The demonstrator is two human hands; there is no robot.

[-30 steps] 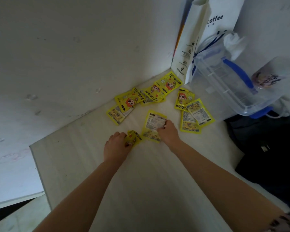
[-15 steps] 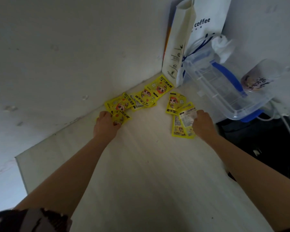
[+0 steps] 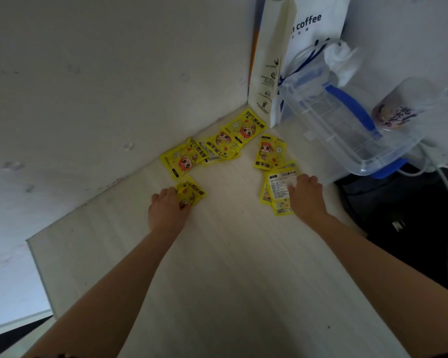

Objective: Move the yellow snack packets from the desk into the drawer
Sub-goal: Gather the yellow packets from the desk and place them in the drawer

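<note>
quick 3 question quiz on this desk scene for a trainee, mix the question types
1. True or false: the left hand is on a face-up yellow snack packet.
2. The paper bag in the corner has which printed word? A) tea B) coffee C) milk
3. Fill in: the clear plastic container has a ____ handle.

Key: 1 true; 2 B; 3 blue. The right hand presses on packets lying back side up, and no drawer is in view.

Two bare forearms reach forward from the bottom of the view, spread apart. The left hand point(image 3: 167, 210) lies palm down, fingers curled around a packet point(image 3: 190, 193). The right hand point(image 3: 305, 195) presses palm down, fingertips on another packet point(image 3: 278, 188).
</note>
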